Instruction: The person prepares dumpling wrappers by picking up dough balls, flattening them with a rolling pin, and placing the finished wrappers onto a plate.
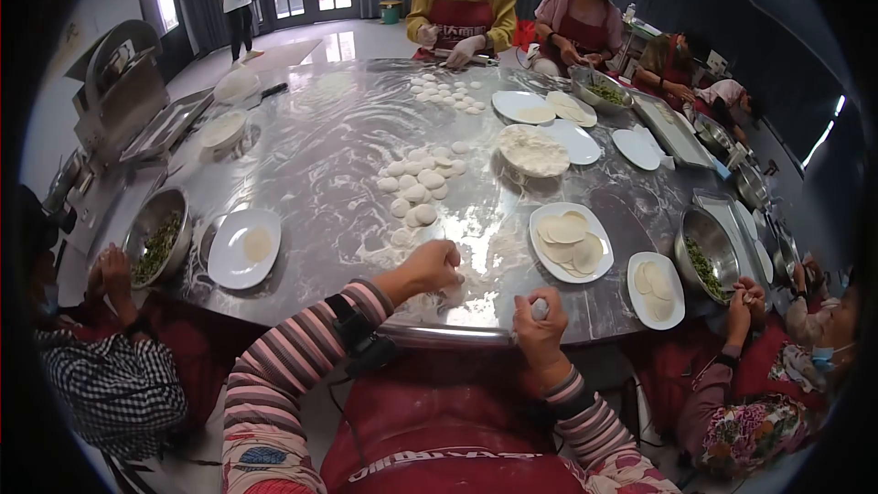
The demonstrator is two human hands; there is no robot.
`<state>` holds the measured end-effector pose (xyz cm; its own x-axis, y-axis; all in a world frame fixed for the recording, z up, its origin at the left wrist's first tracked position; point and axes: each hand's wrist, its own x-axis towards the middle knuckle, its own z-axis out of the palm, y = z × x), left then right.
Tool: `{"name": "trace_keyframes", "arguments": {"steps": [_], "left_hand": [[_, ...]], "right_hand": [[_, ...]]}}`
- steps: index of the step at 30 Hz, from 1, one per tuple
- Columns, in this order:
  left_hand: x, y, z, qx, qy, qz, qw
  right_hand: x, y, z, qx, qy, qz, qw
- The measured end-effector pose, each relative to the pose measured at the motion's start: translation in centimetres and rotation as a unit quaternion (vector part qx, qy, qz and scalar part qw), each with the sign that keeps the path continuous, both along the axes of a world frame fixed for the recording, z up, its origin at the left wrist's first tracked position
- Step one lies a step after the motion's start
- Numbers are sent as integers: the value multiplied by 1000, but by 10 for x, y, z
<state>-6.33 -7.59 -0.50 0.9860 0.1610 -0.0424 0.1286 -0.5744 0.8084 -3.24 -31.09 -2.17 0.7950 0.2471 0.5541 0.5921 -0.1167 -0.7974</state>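
Observation:
My left hand (426, 267) is closed just above the floury table (329, 137), near its front edge. A pale blur shows under its fingers; I cannot make out what it is. To its right, my right hand (540, 325) is a fist at the table edge, with a small greyish, rounded bit showing at the fingers. What that fist holds is mostly hidden. Beyond my left hand lies a cluster of flattened dough pieces (416, 185). Right of them, a white plate (541, 265) bears several thin, round dough wrappers (565, 236).
A heaped bowl of flour (533, 150) stands further back. Steel bowls of green filling (157, 249) flank me, the other being the right bowl (722, 236). Co-workers sit on both sides; across the table, a person in yellow sleeves (464, 14) handles a rolling pin.

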Motion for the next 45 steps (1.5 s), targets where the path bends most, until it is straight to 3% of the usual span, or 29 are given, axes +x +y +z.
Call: {"name": "trace_keyframes", "arguments": {"steps": [3, 6, 7, 9, 13, 14, 15, 17, 18, 19, 20, 22, 23, 25, 29, 31, 34, 36, 38, 39, 41, 42, 45], "left_hand": [[-14, -4, -16, -69, 65, 24, 995], [-18, -11, -7, -23, 54, 12, 998], [-16, -13, -4, 16, 48, -7, 999], [-8, -18, -9, 37, 58, -52, 996], [-5, -14, -10, 70, 80, -100, 989], [-8, -12, -12, 68, 74, -87, 991], [-12, -14, -15, 62, 74, -77, 992], [-11, -29, -11, 118, 51, -85, 988], [-5, -33, -6, 133, 57, -80, 986], [6, -32, -34, 128, -1, -67, 989], [13, -30, -35, 140, 42, -110, 983], [-2, -33, -4, 102, 78, -116, 985], [1, -29, -23, 98, 41, -100, 989], [-11, -23, -16, 75, 27, -73, 994], [-13, -26, -17, 80, 39, -118, 989], [5, -28, -31, 128, -6, -72, 989], [6, -20, -17, 149, 74, -169, 971], [-11, -20, -12, 79, 61, -95, 991], [-15, -15, -20, 34, 48, -113, 992], [-19, -18, -22, 35, 34, -120, 992], [-10, -23, -18, 76, 40, -103, 991], [-4, -27, -14, 111, 32, -71, 991], [-2, -27, -5, 79, 63, -111, 989]], "right_hand": [[12, 9, 7, 11, 16, 24, 1000], [25, 33, 37, 6, -225, -15, 974], [33, 40, 29, 5, -224, -17, 974], [49, 51, 5, -8, -79, -12, 997], [35, 28, -6, -27, -152, -51, 987], [27, 20, -14, -1, -38, -29, 999], [31, 22, -9, -2, -37, -30, 999], [35, 27, 2, -88, -177, -61, 978], [37, 37, 9, -59, -89, -56, 993], [41, 43, 15, -92, -159, -44, 982], [48, 48, 3, -29, -103, -31, 994], [43, 35, -5, -57, -134, -62, 987], [36, 25, -9, -78, -159, -76, 981], [14, 7, -10, -28, -13, -26, 999], [48, 38, -15, -27, -91, -45, 994], [59, 59, 0, -1, -219, -47, 975], [40, 33, -3, -65, -96, -42, 992], [26, 15, -12, -80, -62, -49, 994], [9, 11, -7, 1, 4, -42, 999], [18, 15, 12, -195, -309, -91, 926], [39, 46, 8, -28, -116, -73, 990], [46, 55, 14, -31, -115, -60, 991], [46, 51, 15, -41, -156, -65, 985]]}}
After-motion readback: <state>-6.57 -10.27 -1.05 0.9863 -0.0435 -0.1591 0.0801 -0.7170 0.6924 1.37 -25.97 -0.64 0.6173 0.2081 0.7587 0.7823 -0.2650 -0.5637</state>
